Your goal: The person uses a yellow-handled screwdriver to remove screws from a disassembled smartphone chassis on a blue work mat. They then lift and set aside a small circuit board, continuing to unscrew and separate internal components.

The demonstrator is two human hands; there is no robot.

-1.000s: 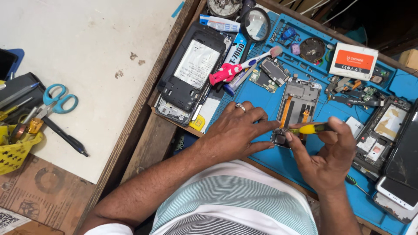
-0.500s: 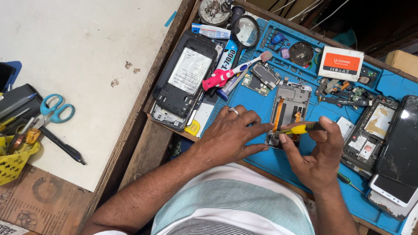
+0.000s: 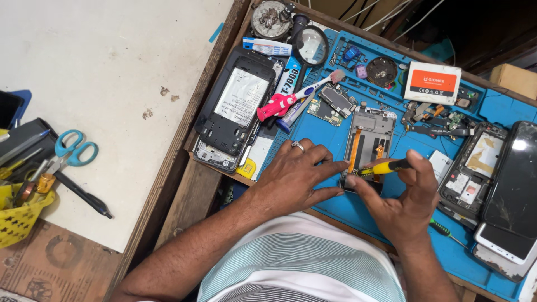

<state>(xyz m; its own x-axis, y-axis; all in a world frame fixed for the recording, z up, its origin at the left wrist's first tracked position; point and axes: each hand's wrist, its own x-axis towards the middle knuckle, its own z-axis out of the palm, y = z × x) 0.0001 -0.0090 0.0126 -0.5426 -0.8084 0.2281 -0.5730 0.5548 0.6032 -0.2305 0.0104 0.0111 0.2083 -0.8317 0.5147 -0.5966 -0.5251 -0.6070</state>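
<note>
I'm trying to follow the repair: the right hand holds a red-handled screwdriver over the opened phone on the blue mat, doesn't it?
Not quite. The head view shows the screwdriver has a yellow handle, not red. The rest holds: the right hand holds it over the opened phone on the blue mat.
</note>
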